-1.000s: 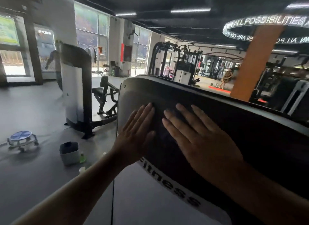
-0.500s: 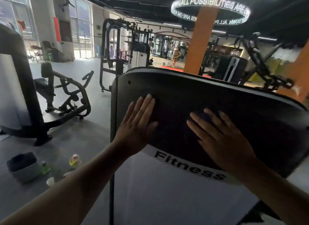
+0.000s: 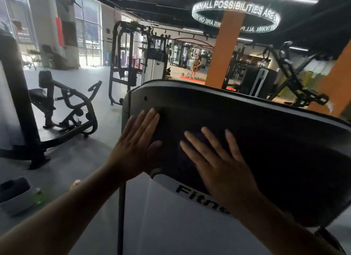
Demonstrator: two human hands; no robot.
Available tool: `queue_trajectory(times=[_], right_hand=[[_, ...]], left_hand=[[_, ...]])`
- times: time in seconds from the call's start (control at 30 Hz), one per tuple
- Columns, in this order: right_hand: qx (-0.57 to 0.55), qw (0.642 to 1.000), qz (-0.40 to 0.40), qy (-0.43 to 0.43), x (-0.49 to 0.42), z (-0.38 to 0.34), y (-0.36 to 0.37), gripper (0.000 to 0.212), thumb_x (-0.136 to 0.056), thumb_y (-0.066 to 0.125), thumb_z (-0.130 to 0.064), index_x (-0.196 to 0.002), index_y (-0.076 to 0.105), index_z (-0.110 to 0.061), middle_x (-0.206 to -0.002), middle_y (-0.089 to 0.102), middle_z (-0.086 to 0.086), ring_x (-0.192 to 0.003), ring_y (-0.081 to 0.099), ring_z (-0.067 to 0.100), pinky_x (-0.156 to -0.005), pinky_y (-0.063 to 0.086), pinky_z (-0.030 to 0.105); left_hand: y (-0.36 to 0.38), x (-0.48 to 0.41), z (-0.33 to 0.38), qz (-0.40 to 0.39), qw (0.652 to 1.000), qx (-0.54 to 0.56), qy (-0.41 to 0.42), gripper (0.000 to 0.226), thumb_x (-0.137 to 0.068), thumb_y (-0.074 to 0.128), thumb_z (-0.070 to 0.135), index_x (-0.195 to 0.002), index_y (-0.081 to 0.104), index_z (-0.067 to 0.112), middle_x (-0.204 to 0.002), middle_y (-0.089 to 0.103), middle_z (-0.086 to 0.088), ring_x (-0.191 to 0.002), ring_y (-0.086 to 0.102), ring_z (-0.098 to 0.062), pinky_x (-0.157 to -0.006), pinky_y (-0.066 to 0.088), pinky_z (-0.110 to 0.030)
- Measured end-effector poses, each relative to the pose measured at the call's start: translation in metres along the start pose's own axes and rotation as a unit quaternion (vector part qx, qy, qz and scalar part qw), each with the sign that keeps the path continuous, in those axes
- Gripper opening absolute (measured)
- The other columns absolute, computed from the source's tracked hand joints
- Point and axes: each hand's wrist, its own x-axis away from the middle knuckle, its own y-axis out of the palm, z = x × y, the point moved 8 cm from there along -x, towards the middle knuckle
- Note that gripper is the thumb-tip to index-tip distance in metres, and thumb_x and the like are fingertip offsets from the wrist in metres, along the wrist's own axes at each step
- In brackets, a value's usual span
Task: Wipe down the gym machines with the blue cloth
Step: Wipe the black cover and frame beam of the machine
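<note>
**Two flat hands on a gym machine panel**

A head-worn view looked down at a machine with a dark upper panel and a white lower face bearing the partial word "Fitn". The left hand lay flat on the panel's upper left corner. Its fingers were straight and close together, holding nothing. The right hand lay flat beside it, near but not touching, with straight, spread fingers pressing the cloth against the dark panel. (The cloth showed only as a dim bluish-purple patch between and below those fingers, so its edges could not be told.)

On the floor at lower left stood a white tub with something dark inside and a green bottle just beside it. Farther back were a black frame, an orange pillar under a lit ring sign, and a distant person.
</note>
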Motion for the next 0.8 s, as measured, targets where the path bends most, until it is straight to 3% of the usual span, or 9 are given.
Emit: queue_trajectory(times=[0.1, 0.2, 0.33, 0.4, 0.57, 0.63, 0.8], right_hand=[[0.008, 0.986, 0.085, 0.142, 0.023, 0.066, -0.030, 0.069, -0.106, 0.064, -0.031, -0.168, 0.036, -0.025, -0.178, 0.028, 0.001, -0.166, 0.020, 0.034, -0.131, 0.006, 0.067], [-0.017, 0.964, 0.111, 0.243, 0.012, 0.062, -0.031, 0.067, -0.108, 0.060, -0.034, -0.168, 0.034, -0.018, -0.178, 0.028, 0.006, -0.166, 0.016, 0.038, -0.131, 0.004, 0.068], [-0.004, 0.988, 0.053, 0.146, -0.049, -0.002, -0.008, 0.069, -0.109, 0.062, -0.032, -0.171, 0.032, -0.021, -0.180, 0.023, -0.001, -0.168, 0.014, 0.030, -0.133, 0.005, 0.062], [0.016, 0.989, 0.053, 0.138, -0.064, -0.002, -0.011, 0.067, -0.110, 0.061, -0.032, -0.170, 0.034, -0.022, -0.179, 0.023, -0.002, -0.167, 0.017, 0.028, -0.133, 0.008, 0.062], [0.018, 0.939, 0.100, 0.329, -0.069, 0.025, -0.032, 0.059, -0.113, 0.055, -0.032, -0.167, 0.040, -0.014, -0.176, 0.032, 0.004, -0.167, 0.019, 0.031, -0.134, 0.012, 0.060], [0.034, 0.928, 0.106, 0.356, -0.086, 0.007, -0.027, 0.057, -0.113, 0.053, -0.030, -0.166, 0.041, -0.011, -0.175, 0.034, 0.007, -0.166, 0.019, 0.035, -0.133, 0.013, 0.062], [0.092, 0.966, -0.005, 0.240, -0.164, -0.061, 0.019, 0.060, -0.115, 0.047, -0.037, -0.170, 0.033, -0.016, -0.178, 0.025, 0.006, -0.167, 0.015, 0.037, -0.134, 0.011, 0.061]], left_hand=[[-0.013, -0.012, -0.009, 0.030, 0.999, 0.016, -0.027, 0.069, -0.117, 0.036, 0.043, -0.172, 0.013, 0.008, -0.182, 0.005, -0.008, -0.170, 0.009, -0.030, -0.138, 0.010, -0.052], [-0.010, -0.024, -0.011, 0.011, 0.999, 0.040, -0.013, 0.069, -0.118, 0.031, 0.045, -0.173, 0.010, 0.010, -0.183, 0.004, -0.009, -0.170, 0.008, -0.031, -0.137, 0.012, -0.056], [-0.003, -0.038, -0.020, 0.010, 0.996, 0.082, 0.020, 0.071, -0.116, 0.040, 0.042, -0.173, 0.012, 0.011, -0.183, 0.008, -0.009, -0.170, 0.010, -0.028, -0.137, 0.013, -0.054], [0.000, -0.038, -0.032, 0.013, 0.995, 0.098, 0.021, 0.071, -0.116, 0.039, 0.043, -0.174, 0.012, 0.012, -0.183, 0.009, -0.009, -0.170, 0.010, -0.027, -0.138, 0.011, -0.052], [0.010, -0.030, -0.087, -0.016, 0.986, 0.164, -0.011, 0.073, -0.116, 0.040, 0.040, -0.175, 0.010, 0.011, -0.184, 0.004, -0.007, -0.171, 0.002, -0.026, -0.138, 0.011, -0.055], [0.018, -0.030, -0.111, -0.046, 0.978, 0.202, -0.023, 0.074, -0.116, 0.039, 0.041, -0.176, 0.004, 0.015, -0.184, -0.002, -0.002, -0.170, -0.003, -0.021, -0.138, 0.007, -0.052], [0.029, -0.028, -0.138, -0.057, 0.969, 0.235, 0.044, 0.072, -0.117, 0.033, 0.046, -0.176, 0.003, 0.018, -0.184, -0.001, 0.001, -0.170, -0.001, -0.018, -0.138, 0.007, -0.050]])
